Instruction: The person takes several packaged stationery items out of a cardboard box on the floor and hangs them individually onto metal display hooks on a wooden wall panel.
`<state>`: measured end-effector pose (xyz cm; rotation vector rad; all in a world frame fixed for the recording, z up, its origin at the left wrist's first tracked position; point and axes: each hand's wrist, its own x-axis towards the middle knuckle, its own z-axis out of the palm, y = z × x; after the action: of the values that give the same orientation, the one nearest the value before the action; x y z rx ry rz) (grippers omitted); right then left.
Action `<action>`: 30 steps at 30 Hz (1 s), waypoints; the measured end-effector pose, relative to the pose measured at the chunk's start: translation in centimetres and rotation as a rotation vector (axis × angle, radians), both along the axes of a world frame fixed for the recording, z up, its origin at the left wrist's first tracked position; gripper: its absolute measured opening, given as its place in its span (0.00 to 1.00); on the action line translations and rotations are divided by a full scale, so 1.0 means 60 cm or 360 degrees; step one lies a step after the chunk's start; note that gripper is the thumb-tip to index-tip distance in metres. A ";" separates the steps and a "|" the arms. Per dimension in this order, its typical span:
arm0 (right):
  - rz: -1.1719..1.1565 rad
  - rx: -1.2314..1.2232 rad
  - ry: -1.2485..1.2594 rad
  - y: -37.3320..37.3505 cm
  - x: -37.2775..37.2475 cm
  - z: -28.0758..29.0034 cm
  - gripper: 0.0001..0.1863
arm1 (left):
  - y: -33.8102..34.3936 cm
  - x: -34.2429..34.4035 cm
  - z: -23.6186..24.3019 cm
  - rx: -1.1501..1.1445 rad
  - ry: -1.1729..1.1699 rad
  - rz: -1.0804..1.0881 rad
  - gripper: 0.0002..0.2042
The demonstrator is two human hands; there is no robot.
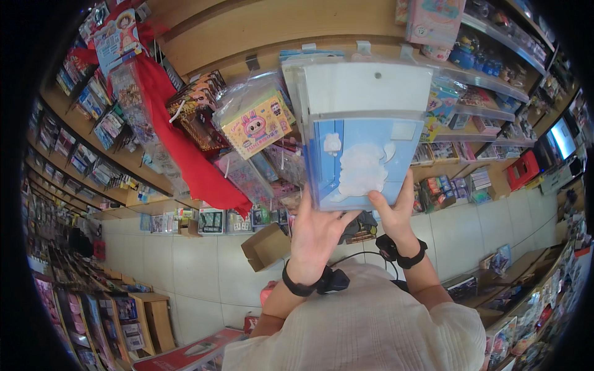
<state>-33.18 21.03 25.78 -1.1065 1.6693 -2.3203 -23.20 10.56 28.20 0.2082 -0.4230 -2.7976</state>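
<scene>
- Blue packet (362,161) is at frame centre.
- My right hand (398,215) clamps its lower right, thumb in front.
- My left hand (312,238) touches lower left; finger closure I cannot tell.

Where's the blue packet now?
In the head view, the blue packet is right of centre, held by the left hand and right hand, right of the yellow booklet.

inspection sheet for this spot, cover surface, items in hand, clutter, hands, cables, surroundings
Surface: wooden rack ahead, lined with packaged goods
Items in hand: blue pack with a white header, raised before the rack
Clutter: cardboard box on the floor; red cloth hanging at left
Hands: right hand grips the pack, thumb in front; left hand at its lower left
Cables: black cable between the wrists
Surroundings: stocked shelves, pale tiled floor
</scene>
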 end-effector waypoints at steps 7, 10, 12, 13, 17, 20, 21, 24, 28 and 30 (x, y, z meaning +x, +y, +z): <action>-0.0087 -0.0054 0.0012 -0.012 -0.003 0.000 0.27 | 0.008 0.001 -0.011 -0.0431 0.0046 0.0214 0.23; -0.0083 -0.0049 -0.0112 -0.010 -0.016 0.005 0.25 | 0.014 0.002 -0.020 -0.0646 0.0044 0.0335 0.20; -0.0070 -0.0062 -0.0176 -0.006 -0.026 0.008 0.24 | 0.012 0.002 -0.024 -0.0684 0.0008 0.0352 0.17; -0.0096 -0.0080 -0.0129 -0.006 -0.032 0.009 0.25 | 0.007 0.000 -0.025 -0.0664 0.0001 0.0310 0.16; -0.0121 -0.0287 -0.0058 -0.009 -0.043 0.013 0.24 | -0.010 0.002 -0.024 -0.0793 0.0017 0.0150 0.16; -0.0068 -0.0232 -0.0093 0.000 -0.043 0.021 0.23 | -0.023 0.008 -0.050 -0.1241 -0.0226 0.0260 0.18; -0.0077 -0.0235 -0.0064 0.001 -0.034 0.027 0.23 | -0.027 0.013 -0.059 -0.1363 -0.0364 0.0288 0.16; 0.0039 -0.0156 -0.0155 -0.016 -0.029 0.040 0.19 | -0.033 0.018 -0.064 -0.1502 -0.0398 0.0674 0.07; 0.0023 -0.0023 0.0016 -0.020 -0.053 0.083 0.13 | -0.037 0.022 -0.063 -0.1174 -0.0533 0.0961 0.07; -0.0139 -0.0083 0.0151 -0.012 -0.080 0.127 0.11 | -0.033 0.016 -0.052 -0.1075 -0.0503 0.0979 0.07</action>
<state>-37.99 20.33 33.38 -1.1944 1.7322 -2.4135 -22.21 8.56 25.11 0.5168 -1.1224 -1.8997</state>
